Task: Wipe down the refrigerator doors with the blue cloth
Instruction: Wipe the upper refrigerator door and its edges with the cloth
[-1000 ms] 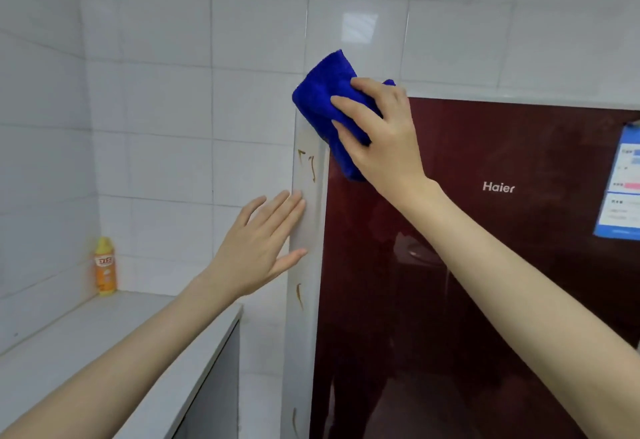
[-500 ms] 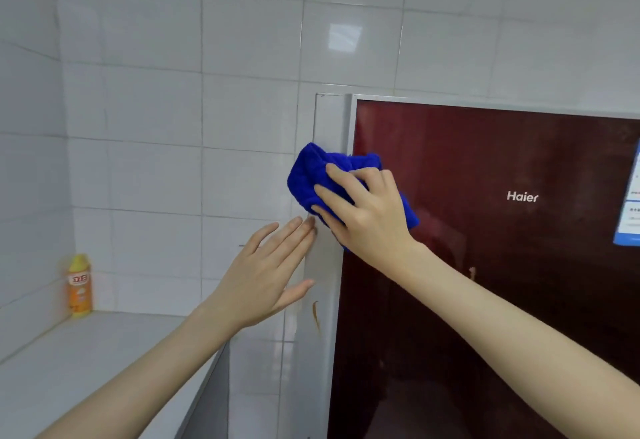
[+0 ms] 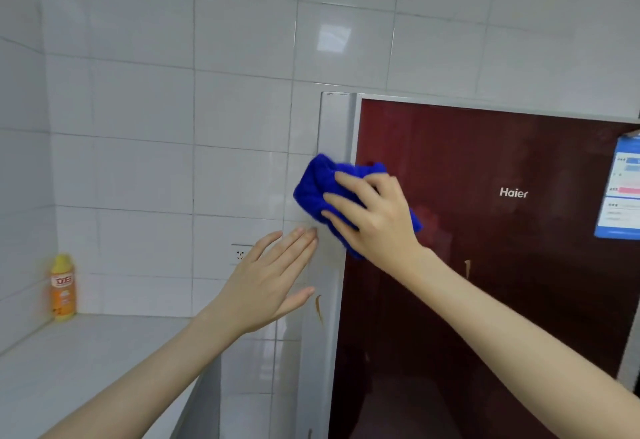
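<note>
A: Grip? Right hand [image 3: 377, 220] holds the bunched blue cloth [image 3: 315, 189].
B: Where?
A: Pressed on the refrigerator door [image 3: 485, 300], left edge.
B: Left hand [image 3: 266, 286]?
A: Flat, fingers straight, at the grey side panel [image 3: 336, 127].

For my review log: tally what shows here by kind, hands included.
Hands: 2, left hand and right hand
Cloths: 1, blue cloth
Refrigerator doors: 1, refrigerator door
Bottles: 1, yellow bottle
Labels: 1, label
Wall sockets: 1, wall socket
Total: 7
</note>
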